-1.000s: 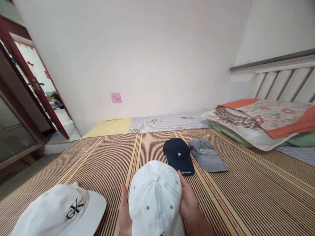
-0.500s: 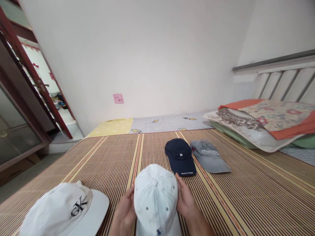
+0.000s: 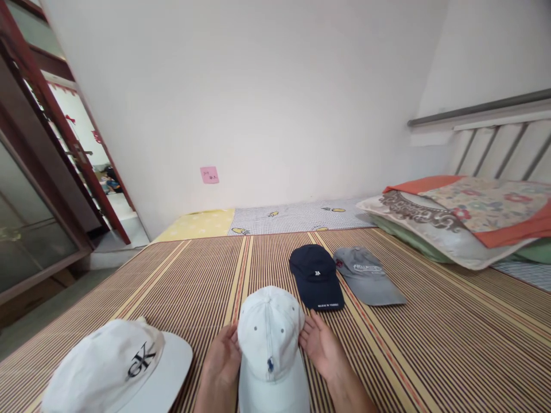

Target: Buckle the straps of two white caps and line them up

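- Pale cap: at the lower middle of the view, over the mat, between the two hands; crown up, brim toward the wearer, dark blue emblem on the front. Contact between its underside and the mat cannot be told.
- Left hand: at the cap's left side, palm turned inward, fingers loosely bent and parted from the thumb; grip pressure cannot be told.
- Right hand: at the cap's right side, palm open, fingers loosely extended with the tips at its edge; not clenched.
- Navy cap: on the mat beyond the right hand, brim toward the wearer.
- Grey cap: just right of the navy cap, light lettering on its front.
- White cap: left of the left hand, well apart, marked with black letters, brim pointing right.
- Striped mat: beneath the caps.
- Pillow: far right, under a floral cloth with orange edging.
- Pink note: on the wall.
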`<state>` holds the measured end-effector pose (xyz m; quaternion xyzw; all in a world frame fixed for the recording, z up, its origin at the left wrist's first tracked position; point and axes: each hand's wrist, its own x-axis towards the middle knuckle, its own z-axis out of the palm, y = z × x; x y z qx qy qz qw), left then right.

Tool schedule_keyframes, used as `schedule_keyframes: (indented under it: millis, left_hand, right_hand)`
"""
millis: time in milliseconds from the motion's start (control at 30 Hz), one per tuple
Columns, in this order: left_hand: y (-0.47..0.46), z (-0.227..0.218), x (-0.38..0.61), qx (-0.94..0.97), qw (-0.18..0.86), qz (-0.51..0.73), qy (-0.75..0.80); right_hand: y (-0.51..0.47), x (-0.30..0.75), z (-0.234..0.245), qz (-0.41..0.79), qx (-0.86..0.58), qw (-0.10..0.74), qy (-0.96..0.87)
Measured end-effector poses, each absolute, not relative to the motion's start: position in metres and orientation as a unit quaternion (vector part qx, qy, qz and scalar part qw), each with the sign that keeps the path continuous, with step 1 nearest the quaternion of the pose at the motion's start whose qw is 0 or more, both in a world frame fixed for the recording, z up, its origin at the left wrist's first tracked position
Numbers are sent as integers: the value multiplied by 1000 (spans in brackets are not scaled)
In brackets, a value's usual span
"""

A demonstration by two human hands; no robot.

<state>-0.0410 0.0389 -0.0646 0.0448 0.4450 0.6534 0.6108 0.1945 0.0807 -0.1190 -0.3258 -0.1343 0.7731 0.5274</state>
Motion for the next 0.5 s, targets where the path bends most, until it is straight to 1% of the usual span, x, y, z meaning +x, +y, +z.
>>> schedule_keyframes:
  millis: [300,467,500]
  left_hand:
    - [34,-72,-39,98,562,683,456]
    - [4,-65,-54,108,464,707,523]
    - [-8,-65,-58,99,459,713,521]
  right_hand:
    - [69,196,-117,749,-329,559,-134]
    - [48,214,-111,692,-372,592,-177]
    - [42,219,-111,683,-382,595,-182]
